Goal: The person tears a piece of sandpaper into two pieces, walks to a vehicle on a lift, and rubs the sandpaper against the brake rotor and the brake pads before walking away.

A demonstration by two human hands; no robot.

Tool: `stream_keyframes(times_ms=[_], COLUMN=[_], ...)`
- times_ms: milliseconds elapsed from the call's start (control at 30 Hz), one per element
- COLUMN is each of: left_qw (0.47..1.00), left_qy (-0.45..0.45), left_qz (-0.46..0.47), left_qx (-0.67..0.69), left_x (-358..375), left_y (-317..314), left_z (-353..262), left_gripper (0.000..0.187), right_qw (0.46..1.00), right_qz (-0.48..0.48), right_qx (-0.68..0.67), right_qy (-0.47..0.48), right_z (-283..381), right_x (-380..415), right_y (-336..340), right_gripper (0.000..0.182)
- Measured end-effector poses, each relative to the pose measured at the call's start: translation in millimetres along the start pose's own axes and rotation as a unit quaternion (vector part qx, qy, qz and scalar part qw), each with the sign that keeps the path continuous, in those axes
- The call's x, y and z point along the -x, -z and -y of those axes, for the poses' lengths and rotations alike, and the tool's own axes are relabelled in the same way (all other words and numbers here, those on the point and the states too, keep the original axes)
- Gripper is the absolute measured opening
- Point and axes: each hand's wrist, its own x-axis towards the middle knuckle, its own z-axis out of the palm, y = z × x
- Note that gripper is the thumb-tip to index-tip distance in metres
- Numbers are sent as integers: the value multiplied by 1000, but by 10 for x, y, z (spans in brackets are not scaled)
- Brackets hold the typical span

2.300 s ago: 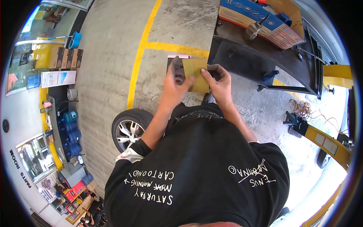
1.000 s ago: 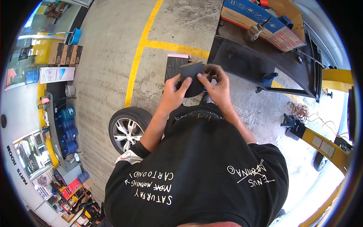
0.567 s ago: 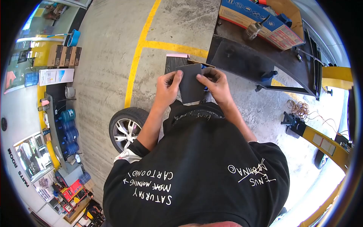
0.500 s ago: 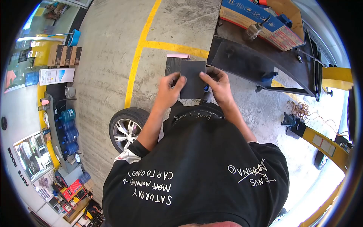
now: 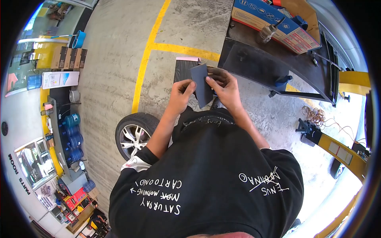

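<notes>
In front of my waist is a dark grey sheet (image 5: 203, 85) that looks like sandpaper, turned and tilted so that it appears narrow. My right hand (image 5: 225, 87) pinches its right side, thumb on the near face and the other fingers curled behind. At the left edge, the thumb and bent fingers of my left hand (image 5: 182, 91) are closed on it; their exact contact is partly hidden. Beyond the hands, a black, creased sheet or bag with a pink edge (image 5: 188, 59) is partly covered by the sandpaper and my left hand.
A wheel with its tyre (image 5: 135, 135) lies on the concrete by my left arm. To the right stands a dark metal bench (image 5: 250, 59) carrying a blue-and-white cardboard box (image 5: 274, 23) and an air tool (image 5: 266, 33). A yellow lift arm (image 5: 337, 148) and coiled hose (image 5: 313, 115) are farther right.
The sandpaper sheet faced me broadly and now looks narrow and slanted, its upper end tipped left. My right hand has moved slightly left, its fingers now more visible behind the sheet.
</notes>
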Motion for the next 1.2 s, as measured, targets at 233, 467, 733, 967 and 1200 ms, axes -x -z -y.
stream_keyframes(times_ms=[233, 467, 733, 967, 1200], left_qw=[993, 968, 873, 954, 982], left_qy=[-25, -52, -179, -95, 96], left_qz=[-79, -228, -320, -201, -47], left_qx=[88, -94, -321, -203, 157], left_x=[-27, -86, -51, 1, -25], left_y=[-172, -158, -318, -230, 29], left_z=[-52, -145, -264, -301, -458], left_gripper=[60, 61, 27, 18, 26], right_qw=[995, 999, 985, 989, 980], right_qz=[13, -18, -23, 13, 125], right_qx=[79, 29, 151, 142, -82], right_qy=[63, 32, 85, 39, -134], right_z=[22, 97, -16, 82, 374], right_x=[86, 67, 151, 119, -15], right_y=[-22, 119, -44, 44, 235], right_gripper=[37, 32, 28, 23, 36])
